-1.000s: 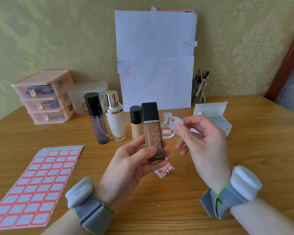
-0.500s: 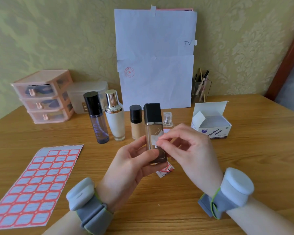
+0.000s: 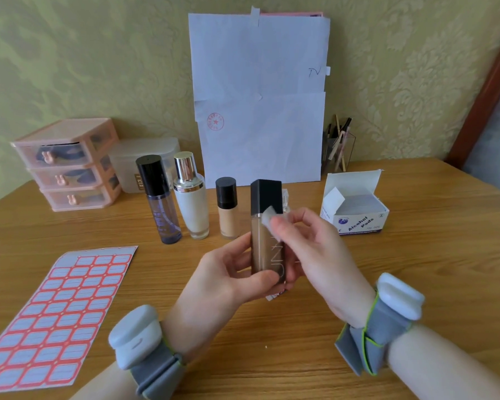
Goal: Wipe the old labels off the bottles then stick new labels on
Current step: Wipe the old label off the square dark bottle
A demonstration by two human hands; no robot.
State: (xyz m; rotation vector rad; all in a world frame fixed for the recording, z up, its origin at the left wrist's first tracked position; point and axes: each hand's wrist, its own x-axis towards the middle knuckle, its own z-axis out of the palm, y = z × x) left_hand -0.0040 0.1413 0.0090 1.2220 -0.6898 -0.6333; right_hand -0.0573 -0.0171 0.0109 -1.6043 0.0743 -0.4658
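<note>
My left hand (image 3: 228,281) grips a brown square bottle (image 3: 264,249) with a black cap, upright above the table. My right hand (image 3: 309,246) pinches a small white alcohol pad (image 3: 269,216) and presses it against the bottle's upper front, just below the cap. Three more bottles stand behind: a purple one with a black cap (image 3: 160,203), a cream one with a silver cap (image 3: 190,197) and a small beige one with a black cap (image 3: 228,207). A sheet of red-bordered labels (image 3: 58,313) lies flat at the left.
An open box of alcohol pads (image 3: 355,206) stands at the right. A torn pad wrapper (image 3: 273,295) lies under my hands. Pink mini drawers (image 3: 67,166), a frosted box (image 3: 145,160), white papers (image 3: 260,96) and a pen holder (image 3: 338,151) line the wall.
My right hand brought the pad from beside the bottle onto its front, then slid it up toward the cap. My left hand kept hold of the bottle.
</note>
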